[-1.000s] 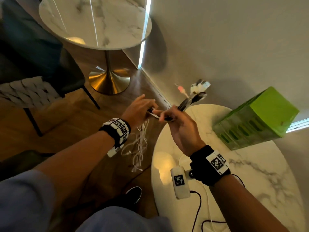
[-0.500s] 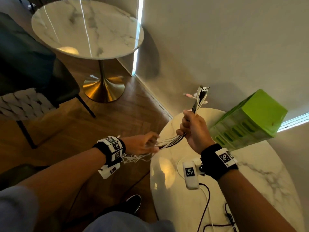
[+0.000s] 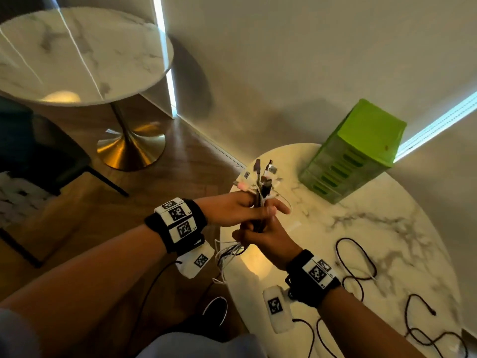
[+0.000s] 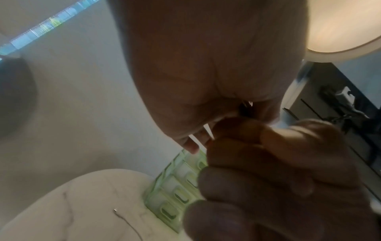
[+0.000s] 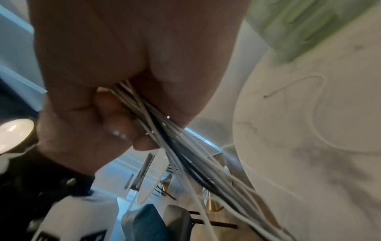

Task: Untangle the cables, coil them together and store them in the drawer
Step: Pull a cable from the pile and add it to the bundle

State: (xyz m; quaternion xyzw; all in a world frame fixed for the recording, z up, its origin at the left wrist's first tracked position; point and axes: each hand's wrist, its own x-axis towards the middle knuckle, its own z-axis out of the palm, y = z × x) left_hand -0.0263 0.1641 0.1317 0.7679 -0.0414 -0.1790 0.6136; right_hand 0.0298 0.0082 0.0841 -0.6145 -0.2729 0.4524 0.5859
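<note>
Cables [image 3: 260,192]: we hold the bunch upright, plugs up, mid frame.
Left hand [image 3: 240,210]: gripping high.
Right hand [image 3: 265,237]: gripping just below.
Drawers [image 3: 351,153]: upper right, nearer our right hand.

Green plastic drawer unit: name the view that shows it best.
Head view. The green plastic drawer unit stands whole on the round marble table, top and slotted fronts visible. Left wrist shows only some drawer fronts behind fingers; right wrist only a blurred green corner.

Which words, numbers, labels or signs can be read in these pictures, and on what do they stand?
No readable words or numbers.
Square black-and-white coded markers on the black wristbands and white wrist cameras: patterns, not text.
Green plastic drawer unit: no label visible.
</note>
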